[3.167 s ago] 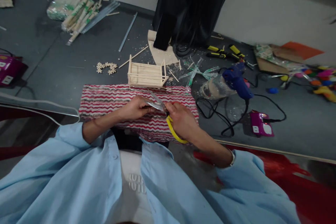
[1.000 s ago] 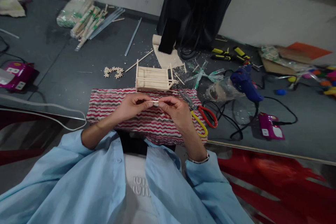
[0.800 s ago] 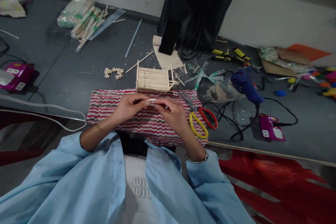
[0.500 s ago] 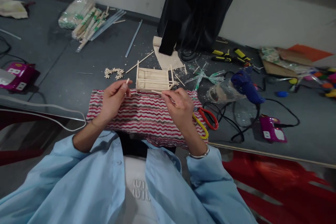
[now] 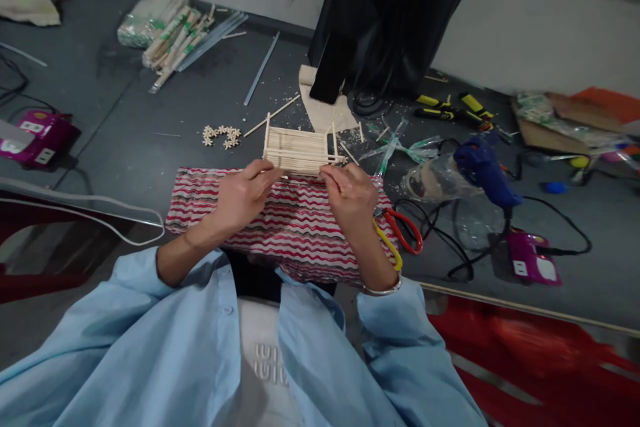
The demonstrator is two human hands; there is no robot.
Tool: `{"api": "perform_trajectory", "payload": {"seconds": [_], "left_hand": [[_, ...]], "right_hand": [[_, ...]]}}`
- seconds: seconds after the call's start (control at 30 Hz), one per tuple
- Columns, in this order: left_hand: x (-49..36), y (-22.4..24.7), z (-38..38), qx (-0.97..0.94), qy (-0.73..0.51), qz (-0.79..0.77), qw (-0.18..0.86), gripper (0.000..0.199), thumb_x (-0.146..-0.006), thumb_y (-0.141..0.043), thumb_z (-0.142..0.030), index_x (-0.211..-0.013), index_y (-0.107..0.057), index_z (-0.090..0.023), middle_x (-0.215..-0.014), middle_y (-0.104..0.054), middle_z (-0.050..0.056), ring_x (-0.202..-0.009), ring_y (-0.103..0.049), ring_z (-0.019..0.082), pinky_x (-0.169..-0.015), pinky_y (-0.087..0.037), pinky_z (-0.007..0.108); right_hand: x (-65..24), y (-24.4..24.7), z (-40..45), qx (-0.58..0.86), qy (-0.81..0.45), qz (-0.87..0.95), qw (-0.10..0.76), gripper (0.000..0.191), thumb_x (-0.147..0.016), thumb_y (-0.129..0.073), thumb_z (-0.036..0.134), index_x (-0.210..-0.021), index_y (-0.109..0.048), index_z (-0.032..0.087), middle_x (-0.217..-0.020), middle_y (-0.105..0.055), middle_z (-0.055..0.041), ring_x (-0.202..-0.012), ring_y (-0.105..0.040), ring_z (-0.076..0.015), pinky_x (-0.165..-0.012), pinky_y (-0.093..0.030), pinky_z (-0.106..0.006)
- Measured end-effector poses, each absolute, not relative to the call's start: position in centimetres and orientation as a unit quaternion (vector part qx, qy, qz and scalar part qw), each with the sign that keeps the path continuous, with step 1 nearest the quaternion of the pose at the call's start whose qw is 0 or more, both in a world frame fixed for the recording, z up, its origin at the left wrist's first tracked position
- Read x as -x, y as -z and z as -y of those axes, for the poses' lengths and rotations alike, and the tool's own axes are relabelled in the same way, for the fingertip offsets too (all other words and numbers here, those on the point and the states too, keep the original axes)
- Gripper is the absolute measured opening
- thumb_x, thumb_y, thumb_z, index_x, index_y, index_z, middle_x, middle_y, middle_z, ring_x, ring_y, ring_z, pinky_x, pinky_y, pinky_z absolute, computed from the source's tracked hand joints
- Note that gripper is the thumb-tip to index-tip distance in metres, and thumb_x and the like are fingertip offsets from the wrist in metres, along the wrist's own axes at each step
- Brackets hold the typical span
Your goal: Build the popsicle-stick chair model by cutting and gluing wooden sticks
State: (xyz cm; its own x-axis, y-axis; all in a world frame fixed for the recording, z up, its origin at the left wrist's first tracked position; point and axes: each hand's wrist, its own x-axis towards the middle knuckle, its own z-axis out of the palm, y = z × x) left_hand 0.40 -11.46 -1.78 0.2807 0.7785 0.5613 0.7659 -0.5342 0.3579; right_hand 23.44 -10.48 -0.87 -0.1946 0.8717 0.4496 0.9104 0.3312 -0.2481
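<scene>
A small frame of pale wooden sticks (image 5: 296,149) stands at the back edge of a red-and-white wavy-striped cloth (image 5: 295,233). My left hand (image 5: 247,195) is at its near left corner, fingers pressed together; what they hold, if anything, is hidden. At the near right corner my right hand (image 5: 351,195) is closed in a pinch, its fingertips too small to show what is between them. A short piece of stick shows beside the left fingertips. Left of the frame lie small pale flower-shaped pieces (image 5: 221,135), and a loose stick (image 5: 273,115) rests behind it.
Red-and-yellow-handled pliers (image 5: 404,230) lie beside the cloth. Farther right are a blue glue gun (image 5: 485,170), cables and a purple box (image 5: 534,258). A black phone (image 5: 333,69) rests on brown paper before a black bag (image 5: 385,20). Bundled sticks (image 5: 177,43) lie back left.
My left hand has moved right, from beside the stick frame to its near left corner, and has turned palm down. My right hand stays near the right corner. The view has shifted slightly.
</scene>
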Motion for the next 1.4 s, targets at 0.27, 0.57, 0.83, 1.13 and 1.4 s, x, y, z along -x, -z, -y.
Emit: {"api": "perform_trajectory", "payload": {"seconds": [0.27,0.57,0.83,1.13,1.4], "left_hand": [[-1.8,1.8,10.4,-0.813,-0.283,-0.506,-0.054,0.034,-0.094,-0.043,-0.015,-0.115,-0.069,-0.020,-0.114,-0.073,0.008,-0.080,-0.069,0.016,-0.061,-0.047,0.026],[-2.4,2.5,10.1,-0.810,-0.288,-0.501,-0.097,0.032,-0.094,-0.042,-0.015,-0.109,-0.070,-0.017,-0.107,-0.075,0.007,-0.067,-0.066,0.014,-0.055,-0.041,0.026],[-2.4,2.3,10.2,-0.815,-0.267,-0.504,-0.102,0.032,-0.095,-0.040,-0.015,-0.108,-0.069,-0.018,-0.105,-0.073,0.007,-0.063,-0.063,0.014,-0.056,-0.039,0.028],[-2.4,2.2,10.2,-0.824,-0.240,-0.506,-0.087,0.032,-0.095,-0.044,-0.014,-0.116,-0.067,-0.020,-0.111,-0.074,0.006,-0.071,-0.066,0.015,-0.061,-0.043,0.028],[-2.2,2.2,10.2,-0.825,-0.251,-0.496,-0.098,0.031,-0.094,-0.045,-0.014,-0.112,-0.069,-0.019,-0.110,-0.074,0.008,-0.073,-0.068,0.016,-0.062,-0.046,0.029]], "right_hand": [[-23.6,0.9,10.3,0.578,0.029,0.776,0.251,0.029,-0.098,-0.047,0.029,-0.102,-0.075,0.024,-0.079,-0.062,-0.0039,-0.077,-0.057,-0.0181,-0.069,-0.040,-0.028],[-23.8,0.8,10.1,0.573,0.050,0.781,0.244,0.026,-0.097,-0.049,0.029,-0.101,-0.074,0.024,-0.078,-0.063,-0.0033,-0.076,-0.057,-0.0178,-0.069,-0.041,-0.027],[-24.2,0.7,10.1,0.566,0.035,0.791,0.231,0.028,-0.099,-0.047,0.030,-0.103,-0.073,0.024,-0.085,-0.067,-0.0039,-0.080,-0.059,-0.0173,-0.072,-0.042,-0.027],[-24.2,1.0,10.0,0.564,0.051,0.788,0.243,0.029,-0.099,-0.047,0.033,-0.101,-0.074,0.025,-0.079,-0.065,-0.0025,-0.075,-0.058,-0.0162,-0.069,-0.041,-0.025],[-24.1,0.8,10.1,0.561,0.073,0.792,0.231,0.028,-0.099,-0.047,0.031,-0.103,-0.074,0.025,-0.076,-0.061,-0.0029,-0.074,-0.055,-0.0166,-0.067,-0.037,-0.027]]}}
